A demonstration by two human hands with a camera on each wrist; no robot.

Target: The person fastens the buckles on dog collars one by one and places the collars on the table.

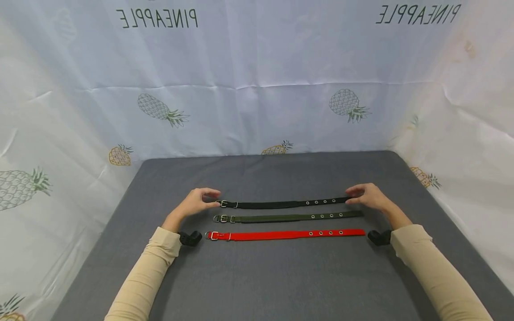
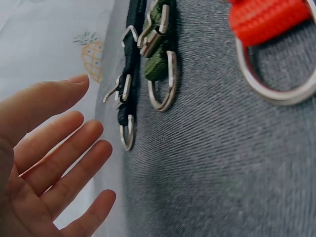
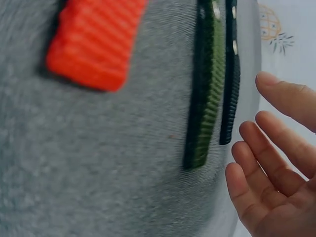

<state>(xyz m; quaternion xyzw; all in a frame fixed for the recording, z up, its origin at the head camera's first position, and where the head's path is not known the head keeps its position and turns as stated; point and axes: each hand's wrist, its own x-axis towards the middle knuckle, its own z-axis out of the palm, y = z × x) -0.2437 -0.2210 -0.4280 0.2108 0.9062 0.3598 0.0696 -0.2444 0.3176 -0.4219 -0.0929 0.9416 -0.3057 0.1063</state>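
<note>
Three flat dog collars lie stretched out side by side, buckles to the left and eyelet holes to the right. Farthest is a black collar, then a dark green collar, and nearest a red collar. My left hand is at the black collar's buckle end; in the left wrist view its fingers are spread, with nothing between them and the metal D-ring. At the other end, my right hand is beside the black collar's tip, its fingers apart and holding nothing.
The collars rest on a grey cloth-covered table. Behind it and at both sides hangs a white curtain printed with pineapples. Black straps are at both wrists, below beige sleeves.
</note>
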